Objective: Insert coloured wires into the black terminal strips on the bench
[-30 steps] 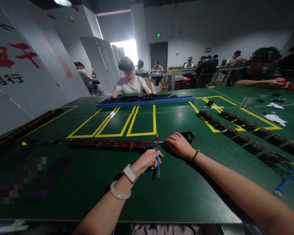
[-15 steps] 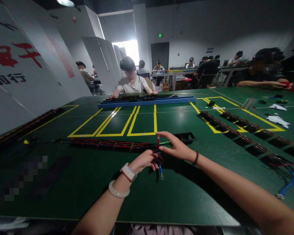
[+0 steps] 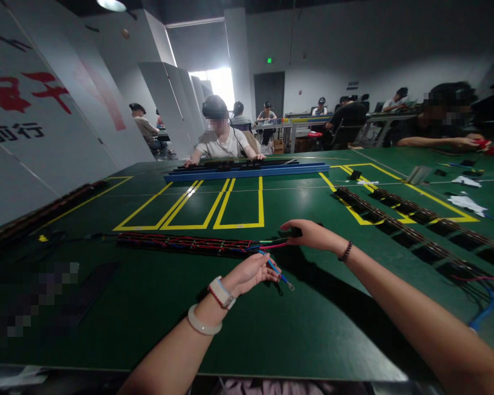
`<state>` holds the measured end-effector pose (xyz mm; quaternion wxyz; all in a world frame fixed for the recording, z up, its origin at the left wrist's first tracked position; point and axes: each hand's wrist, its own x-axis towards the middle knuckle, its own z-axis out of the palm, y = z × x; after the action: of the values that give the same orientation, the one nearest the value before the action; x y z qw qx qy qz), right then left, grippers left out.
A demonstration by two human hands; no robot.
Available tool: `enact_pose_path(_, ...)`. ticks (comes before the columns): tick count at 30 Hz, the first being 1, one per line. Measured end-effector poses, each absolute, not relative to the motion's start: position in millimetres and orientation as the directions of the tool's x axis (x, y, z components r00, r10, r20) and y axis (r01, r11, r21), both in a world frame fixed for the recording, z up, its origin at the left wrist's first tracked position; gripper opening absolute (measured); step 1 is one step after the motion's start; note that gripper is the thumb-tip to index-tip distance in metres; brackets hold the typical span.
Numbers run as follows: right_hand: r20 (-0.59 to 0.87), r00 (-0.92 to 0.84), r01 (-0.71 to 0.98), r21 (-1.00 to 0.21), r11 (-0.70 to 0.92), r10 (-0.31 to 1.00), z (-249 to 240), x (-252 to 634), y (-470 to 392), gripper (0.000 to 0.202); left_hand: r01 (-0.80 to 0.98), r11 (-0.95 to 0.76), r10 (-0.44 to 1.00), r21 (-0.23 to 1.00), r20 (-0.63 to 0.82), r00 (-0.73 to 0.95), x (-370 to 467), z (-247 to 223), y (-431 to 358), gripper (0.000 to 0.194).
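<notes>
A long black wiring tray (image 3: 185,244) packed with red, blue and green wires lies across the table before me. My left hand (image 3: 253,274) is just below its right end, its fingers curled around a blue cable (image 3: 273,264). That cable's metal ring terminal (image 3: 290,286) hangs past the fingertips, and a dark lug is under them. My right hand (image 3: 319,237) is to the right of the tray's end, thumb and fingers closed around a red wire (image 3: 274,246) stretched out from the tray. A green wire (image 3: 266,242) runs toward the same hand; the wire tips are hidden.
Two more wired trays (image 3: 399,227) lie at the right, with a blue cable (image 3: 483,312) at their near end. A blue channel (image 3: 247,171) lies at the far side before a co-worker (image 3: 224,140). Yellow tape (image 3: 189,226) marks the green table. Dark strips lie at left.
My right hand has moved right and closed, drawing the red wire out straight. The blue cable in my left hand now slants right, and the black end piece is mostly hidden behind my right hand.
</notes>
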<state>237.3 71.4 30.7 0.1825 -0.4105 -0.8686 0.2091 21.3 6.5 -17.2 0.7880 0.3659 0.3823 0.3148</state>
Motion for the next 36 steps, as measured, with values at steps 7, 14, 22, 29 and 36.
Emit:
enact_pose_path(7, 0.100, -0.641, 0.738, -0.194, 0.647, 0.761, 5.1, 229.3, 67.8, 0.043, -0.362, 0.523, 0.817, 0.772, -0.332, 0.472, 27.1, -20.6, 3.7, 0.019)
enact_pose_path(14, 0.147, -0.689, 0.703, -0.105, 0.704, 0.710, 4.1, 226.8, 69.8, 0.020, -0.210, 0.600, 0.720, 0.772, -0.406, 0.563, 16.3, -9.5, 2.8, 0.020)
enact_pose_path(22, 0.081, -0.670, 0.711, -0.217, 0.669, 0.738, 25.3, 214.8, 51.6, 0.015, -0.190, 0.569, 0.750, 0.800, -0.409, 0.520, 23.8, -17.3, 0.1, 0.014)
enact_pose_path(29, 0.073, -0.686, 0.694, -0.235, 0.681, 0.724, 28.1, 201.2, 30.3, 0.002, -0.412, 0.571, 0.807, 0.710, -0.393, 0.441, 36.8, -19.8, -2.8, 0.013)
enact_pose_path(36, 0.049, -0.697, 0.673, -0.299, 0.677, 0.715, 33.5, 198.5, 21.6, 0.010, -0.388, 0.562, 0.798, 0.730, -0.357, 0.485, 37.1, -18.5, -3.5, 0.016)
